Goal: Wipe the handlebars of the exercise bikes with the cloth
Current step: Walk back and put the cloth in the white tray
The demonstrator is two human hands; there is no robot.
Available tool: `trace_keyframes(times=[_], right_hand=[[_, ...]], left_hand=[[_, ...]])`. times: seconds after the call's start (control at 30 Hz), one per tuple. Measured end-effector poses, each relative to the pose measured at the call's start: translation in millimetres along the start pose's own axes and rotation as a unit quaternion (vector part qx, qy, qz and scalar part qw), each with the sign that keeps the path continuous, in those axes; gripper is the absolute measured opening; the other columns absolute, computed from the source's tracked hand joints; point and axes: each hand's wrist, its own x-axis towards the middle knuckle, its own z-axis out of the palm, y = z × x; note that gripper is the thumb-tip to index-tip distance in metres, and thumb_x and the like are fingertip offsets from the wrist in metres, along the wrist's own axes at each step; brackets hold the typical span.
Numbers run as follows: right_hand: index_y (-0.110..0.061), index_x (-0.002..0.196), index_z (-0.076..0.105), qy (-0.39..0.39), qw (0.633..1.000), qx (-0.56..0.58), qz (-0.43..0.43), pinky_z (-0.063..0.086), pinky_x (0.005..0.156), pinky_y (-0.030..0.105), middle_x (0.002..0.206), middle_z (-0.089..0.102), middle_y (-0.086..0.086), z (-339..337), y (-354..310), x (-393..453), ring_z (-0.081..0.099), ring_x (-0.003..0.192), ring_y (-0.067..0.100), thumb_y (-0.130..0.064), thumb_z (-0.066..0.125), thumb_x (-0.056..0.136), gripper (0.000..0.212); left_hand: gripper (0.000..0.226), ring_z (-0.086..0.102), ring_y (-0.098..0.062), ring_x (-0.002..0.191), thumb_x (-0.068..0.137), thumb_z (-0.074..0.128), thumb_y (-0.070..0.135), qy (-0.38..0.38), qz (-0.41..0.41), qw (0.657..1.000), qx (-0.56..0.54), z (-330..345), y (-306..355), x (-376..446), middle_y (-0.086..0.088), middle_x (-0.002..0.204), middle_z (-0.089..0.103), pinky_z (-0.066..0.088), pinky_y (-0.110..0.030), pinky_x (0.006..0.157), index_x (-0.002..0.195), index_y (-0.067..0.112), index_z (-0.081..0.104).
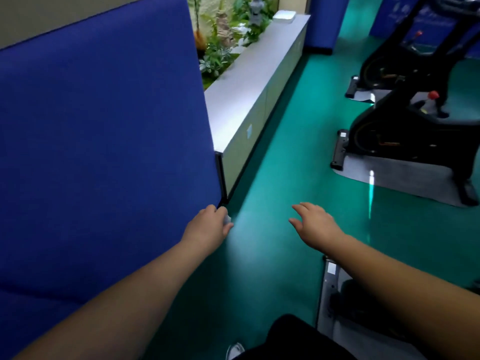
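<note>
My left hand [209,224] is stretched forward beside the edge of a blue panel, fingers curled around a small white wad [228,219] that may be the cloth; only a bit of it shows. My right hand [315,222] is held out over the green floor, fingers spread, holding nothing. Two black exercise bikes stand at the right: the nearer bike [415,131] and a farther bike [405,55]. Their handlebars are out of view. Both hands are well short of the bikes.
A tall blue partition [104,139] fills the left. Behind it a long grey cabinet [254,81] runs along a bed of plants [226,35]. Grey mats [405,178] lie under the bikes. A metal bike foot [330,281] sits under my right arm. Green floor [285,165] runs between.
</note>
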Motion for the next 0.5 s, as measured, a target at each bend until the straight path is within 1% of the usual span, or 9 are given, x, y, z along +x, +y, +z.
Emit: trace_keyframes(times=[0.1,0.2,0.33,0.5], right_hand=[[-0.016,0.142,0.04,0.003,1.0,0.003,0.031,0.034,0.109,0.041,0.148,0.04,0.005,-7.9,8.3,23.8,0.036,0.136,0.026,-0.045,0.04,0.099,0.052],[-0.015,0.141,0.04,0.011,0.999,-0.008,0.048,0.033,0.11,0.04,0.147,0.041,0.006,-17.0,21.8,58.4,0.035,0.136,0.026,-0.045,0.038,0.1,0.052],[-0.017,0.147,0.032,0.012,0.998,0.0,0.069,0.025,0.113,0.039,0.156,0.03,0.005,-37.9,43.6,120.9,0.027,0.143,0.024,-0.047,0.037,0.1,0.056],[-0.017,0.147,0.033,0.024,0.996,0.003,0.081,0.026,0.114,0.041,0.155,0.033,0.005,-77.8,80.0,205.9,0.027,0.143,0.025,-0.047,0.036,0.1,0.055]], left_hand=[[0.029,0.046,-0.02,0.09,0.095,0.046,0.046,-0.01,0.018,1.0,-0.005,-2.5,3.7,44.6,0.0,0.1,0.047,0.045,-0.034,0.069,0.108,0.02,0.052],[0.028,0.045,-0.019,0.089,0.094,0.047,0.047,-0.015,0.038,0.999,-0.007,-5.0,11.4,95.7,0.004,0.094,0.041,0.04,-0.032,0.068,0.106,0.022,0.053],[0.029,0.044,-0.018,0.089,0.095,0.045,0.048,-0.026,0.064,0.998,0.003,-12.3,26.3,174.3,0.004,0.094,0.04,0.037,-0.031,0.066,0.106,0.022,0.052],[0.03,0.052,-0.022,0.098,0.094,0.046,0.048,-0.037,0.095,0.994,0.024,-30.1,50.3,275.3,-0.001,0.105,0.05,0.042,-0.033,0.071,0.109,0.022,0.052]])
